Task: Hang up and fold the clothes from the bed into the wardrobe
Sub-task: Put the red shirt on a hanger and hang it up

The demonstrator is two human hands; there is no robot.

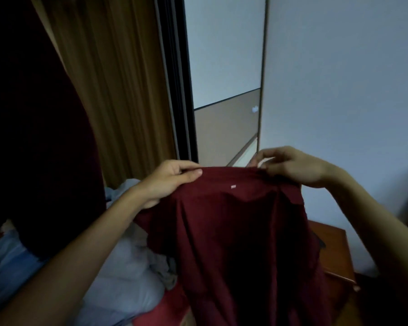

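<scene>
Head view, and the maroon shirt [233, 231] is up in the air at centre frame, held by its top edge and hanging down to six o'clock, out past the bottom of the picture. At nine o'clock of the shirt, the left hand [170, 182] pinches the upper corner: thumb flat on the near side, fingers curled behind the cloth. Over at one o'clock, the right hand [292, 165] grips the other end of that top edge, fingers bent and closed on the fabric. Something pale shows between its fingertips, and I cannot tell what it is. A small white tag [233, 187] sits just under the top hem, between the two hands.

Down at seven o'clock, behind the left forearm, a pile of pale clothes [127, 255] lies rumpled, with a strip of red bedding [165, 309] at its lower edge, touching the hanging shirt. A light blue cloth [7, 262] spreads out at eight o'clock. A dark garment [33, 137] fills the nine o'clock side, and beside it a brown curtain [118, 90] runs up to eleven. At twelve, a tall reflective panel [224, 55] in a dark frame. A pale wall [339, 78] takes two o'clock, and a wooden bedside table [335, 250] sits at four, partly hidden by the shirt.
</scene>
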